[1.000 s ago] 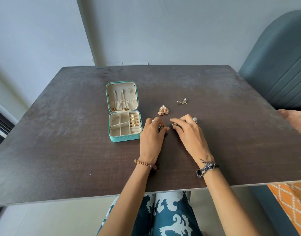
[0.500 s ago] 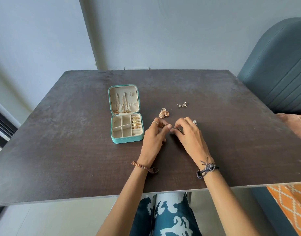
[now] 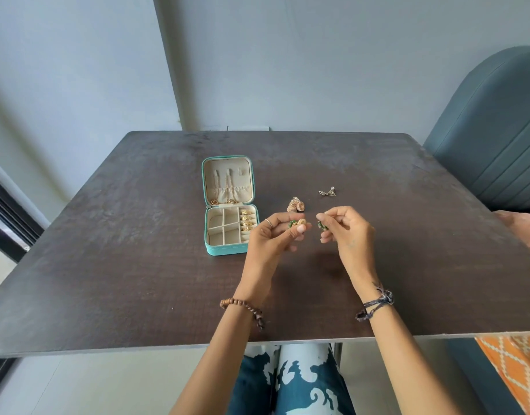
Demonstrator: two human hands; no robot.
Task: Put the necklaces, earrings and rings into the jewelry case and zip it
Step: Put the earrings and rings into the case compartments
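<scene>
A teal jewelry case (image 3: 210, 247) lies open on the dark table (image 3: 123, 265). Necklaces hang in its lid (image 3: 227, 181), and several gold rings (image 3: 247, 220) fill the right-hand slot of the base. Just right of the case, my left hand (image 3: 272, 238) is raised off the table and pinches a gold and green earring (image 3: 298, 223). My right hand (image 3: 347, 232) holds a matching green earring (image 3: 322, 226) a short way apart. A pair of gold dome earrings (image 3: 296, 205) and a pair of silver earrings (image 3: 327, 191) lie on the table beyond my hands.
A blue-grey upholstered seat (image 3: 494, 139) stands at the table's right edge. Orange patterned fabric (image 3: 515, 363) shows at the lower right. My patterned trousers (image 3: 290, 381) are below the table's near edge. A grey wall stands behind.
Both hands were down on the table at the small earrings. They have lifted up, each with one green and gold earring, and moved slightly apart.
</scene>
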